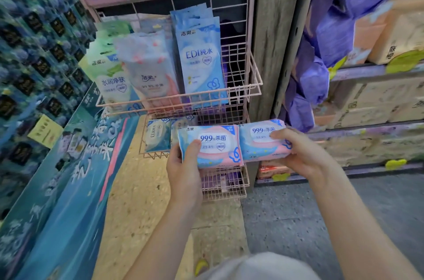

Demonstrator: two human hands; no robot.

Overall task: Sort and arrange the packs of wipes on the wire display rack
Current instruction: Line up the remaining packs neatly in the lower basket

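Note:
A pink wire display rack (250, 89) stands ahead. Its upper basket holds upright green packs (107, 73), pink-white packs (149, 68) and blue packs (199, 57); the right end of that basket is bare. My left hand (183, 172) grips a pink-and-blue pack of wipes (213, 151) by its left end. My right hand (300, 151) grips a second, matching pack (259, 142) by its right end. Both packs lie flat, side by side, in front of the rack's middle basket. Blue packs (158, 135) stand in that middle basket at the left.
A tall stack of blue-green boxes (39, 50) and a teal display base (68, 176) crowd the left. A grey post (270, 38) and shelves of cartons (376, 100) flank the right. The lowest wire basket (224, 185) sits near the speckled floor.

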